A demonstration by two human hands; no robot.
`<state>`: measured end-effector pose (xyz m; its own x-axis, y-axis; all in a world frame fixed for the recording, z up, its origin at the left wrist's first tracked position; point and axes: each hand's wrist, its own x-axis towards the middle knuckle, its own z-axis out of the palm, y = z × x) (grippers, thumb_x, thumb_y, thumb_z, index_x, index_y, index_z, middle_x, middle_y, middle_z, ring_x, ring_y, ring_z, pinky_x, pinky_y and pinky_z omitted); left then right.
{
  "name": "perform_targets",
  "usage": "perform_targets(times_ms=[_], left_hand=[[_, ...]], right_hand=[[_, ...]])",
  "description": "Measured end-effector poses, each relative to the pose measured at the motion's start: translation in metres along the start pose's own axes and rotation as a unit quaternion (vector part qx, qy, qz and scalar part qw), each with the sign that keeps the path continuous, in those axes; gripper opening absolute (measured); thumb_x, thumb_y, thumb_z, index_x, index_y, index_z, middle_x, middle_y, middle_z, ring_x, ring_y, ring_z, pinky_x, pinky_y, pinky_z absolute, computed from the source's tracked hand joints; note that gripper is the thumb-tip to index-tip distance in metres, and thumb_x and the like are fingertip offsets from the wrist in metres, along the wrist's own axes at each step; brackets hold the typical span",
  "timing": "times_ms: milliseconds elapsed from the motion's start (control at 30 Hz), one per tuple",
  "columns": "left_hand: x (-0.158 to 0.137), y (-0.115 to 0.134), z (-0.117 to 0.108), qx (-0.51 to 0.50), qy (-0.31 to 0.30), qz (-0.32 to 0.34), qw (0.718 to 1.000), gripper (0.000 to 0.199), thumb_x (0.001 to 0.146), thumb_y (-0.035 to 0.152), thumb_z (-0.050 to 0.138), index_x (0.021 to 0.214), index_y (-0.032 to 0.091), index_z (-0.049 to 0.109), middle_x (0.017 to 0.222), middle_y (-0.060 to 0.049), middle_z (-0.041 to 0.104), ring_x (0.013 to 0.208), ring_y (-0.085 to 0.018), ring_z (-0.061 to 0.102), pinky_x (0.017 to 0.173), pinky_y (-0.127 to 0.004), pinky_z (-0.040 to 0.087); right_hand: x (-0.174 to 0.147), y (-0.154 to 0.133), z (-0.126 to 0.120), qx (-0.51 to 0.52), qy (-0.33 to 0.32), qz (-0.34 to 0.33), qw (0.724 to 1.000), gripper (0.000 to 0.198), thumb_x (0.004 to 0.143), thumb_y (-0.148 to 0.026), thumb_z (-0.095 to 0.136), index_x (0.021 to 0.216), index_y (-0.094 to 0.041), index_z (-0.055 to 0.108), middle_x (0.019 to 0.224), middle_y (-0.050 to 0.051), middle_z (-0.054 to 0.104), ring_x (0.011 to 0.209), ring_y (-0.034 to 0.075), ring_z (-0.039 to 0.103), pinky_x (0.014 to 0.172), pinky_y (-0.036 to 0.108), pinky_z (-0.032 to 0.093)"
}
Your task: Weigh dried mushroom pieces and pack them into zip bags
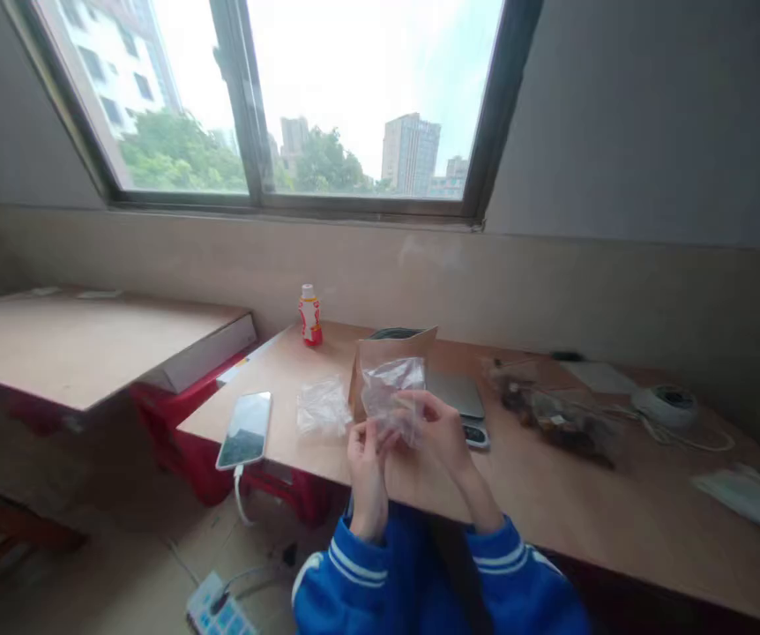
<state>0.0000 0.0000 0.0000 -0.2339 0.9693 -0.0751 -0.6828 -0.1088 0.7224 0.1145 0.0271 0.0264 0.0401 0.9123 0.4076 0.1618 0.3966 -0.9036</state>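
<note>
Between my two hands is a clear plastic bag (393, 384), held up over the table's front edge. The fingers of my left hand (368, 459) pinch its lower left part. My right hand (443, 432) grips the bag from the right side, with thumb and fingers closed on the film. Whether anything lies inside the bag cannot be made out. Just behind it stands a brown paper bag (355, 379) with an open top. To the left lie more clear plastic bags (323, 407). A flat grey scale (476, 434) sits behind my right hand, partly covered by it.
A phone (246, 430) with a white cable lies at the table's left edge. Behind it stands a red and white bottle (310, 317). Bags with dark contents (555, 419), a round white device (666, 406) and a white packet (754, 496) are on the right.
</note>
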Motion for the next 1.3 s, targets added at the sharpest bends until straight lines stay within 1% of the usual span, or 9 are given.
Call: perform_targets(times_ms=[233,433,533,667,800,900,1033,1233,1300], left_hand=[[0.007,0.013,-0.013,-0.034,0.099,0.047,0.993,0.018,0.082,0.031,0.064,0.085,0.018,0.054,0.082,0.0,0.063,0.073,-0.01,0.064,0.073,-0.025,0.051],[0.019,0.024,-0.029,-0.044,0.202,0.103,0.973,0.007,0.085,0.024,0.055,0.085,0.018,0.052,0.082,-0.001,0.064,0.069,-0.01,0.063,0.069,-0.024,0.048],[0.02,0.027,-0.03,-0.036,0.21,0.111,0.971,0.007,0.084,0.024,0.055,0.085,0.018,0.052,0.081,-0.001,0.064,0.068,-0.01,0.063,0.067,-0.024,0.047],[0.02,0.027,-0.03,-0.036,0.199,0.124,0.972,0.01,0.082,0.026,0.057,0.086,0.018,0.051,0.083,-0.002,0.065,0.067,-0.01,0.062,0.065,-0.023,0.046],[0.021,0.026,-0.031,-0.032,0.186,0.119,0.975,0.015,0.08,0.028,0.06,0.087,0.019,0.05,0.084,-0.002,0.066,0.063,-0.01,0.061,0.062,-0.023,0.047],[0.019,0.026,-0.029,-0.021,0.181,0.115,0.976,0.017,0.08,0.029,0.06,0.088,0.019,0.049,0.087,-0.003,0.066,0.06,-0.009,0.059,0.06,-0.023,0.048],[0.011,0.029,-0.023,0.025,0.147,0.133,0.98,0.022,0.082,0.036,0.06,0.09,0.02,0.047,0.097,-0.005,0.067,0.063,-0.011,0.061,0.055,-0.023,0.047],[-0.003,0.029,-0.011,0.106,0.013,0.129,0.986,0.027,0.085,0.044,0.058,0.093,0.021,0.046,0.101,-0.005,0.067,0.071,-0.011,0.063,0.058,-0.022,0.049],[-0.003,0.031,-0.012,0.131,-0.01,0.117,0.984,0.027,0.085,0.045,0.058,0.092,0.021,0.047,0.089,-0.003,0.067,0.065,-0.011,0.062,0.055,-0.022,0.048]], right_hand=[[0.011,-0.007,0.002,0.075,0.074,-0.061,0.993,0.021,0.072,-0.034,0.076,0.088,-0.021,0.072,0.09,0.005,0.075,0.085,0.023,0.07,0.079,0.037,0.057],[0.08,-0.043,-0.005,-0.011,0.203,-0.211,0.956,0.023,0.079,-0.038,0.07,0.094,-0.02,0.07,0.097,0.006,0.073,0.09,0.02,0.068,0.083,0.035,0.055],[0.11,-0.05,-0.001,-0.13,0.131,-0.261,0.948,0.02,0.085,-0.038,0.062,0.094,-0.022,0.071,0.098,0.006,0.072,0.093,0.021,0.066,0.084,0.034,0.052],[0.121,-0.04,0.0,-0.244,-0.012,-0.257,0.935,0.028,0.094,-0.037,0.048,0.1,-0.022,0.071,0.104,0.008,0.072,0.097,0.021,0.066,0.089,0.036,0.05],[0.117,-0.03,-0.005,-0.293,-0.051,-0.253,0.921,0.036,0.097,-0.038,0.04,0.102,-0.021,0.071,0.116,0.01,0.07,0.111,0.023,0.063,0.101,0.041,0.042],[0.107,-0.035,-0.007,-0.29,-0.024,-0.255,0.922,0.039,0.097,-0.042,0.038,0.104,-0.021,0.07,0.124,0.011,0.065,0.12,0.025,0.056,0.106,0.044,0.037],[0.078,-0.052,-0.002,-0.209,0.062,-0.188,0.958,0.045,0.096,-0.051,0.034,0.105,-0.02,0.067,0.114,0.012,0.066,0.109,0.024,0.06,0.095,0.041,0.044],[0.041,-0.062,0.012,-0.09,-0.091,0.012,0.992,0.043,0.084,-0.057,0.053,0.099,-0.018,0.063,0.091,0.006,0.069,0.077,0.02,0.064,0.067,0.03,0.05],[0.042,-0.059,0.011,-0.031,-0.073,0.039,0.996,0.037,0.083,-0.052,0.055,0.088,-0.017,0.064,0.08,0.004,0.069,0.071,0.019,0.064,0.061,0.028,0.049]])
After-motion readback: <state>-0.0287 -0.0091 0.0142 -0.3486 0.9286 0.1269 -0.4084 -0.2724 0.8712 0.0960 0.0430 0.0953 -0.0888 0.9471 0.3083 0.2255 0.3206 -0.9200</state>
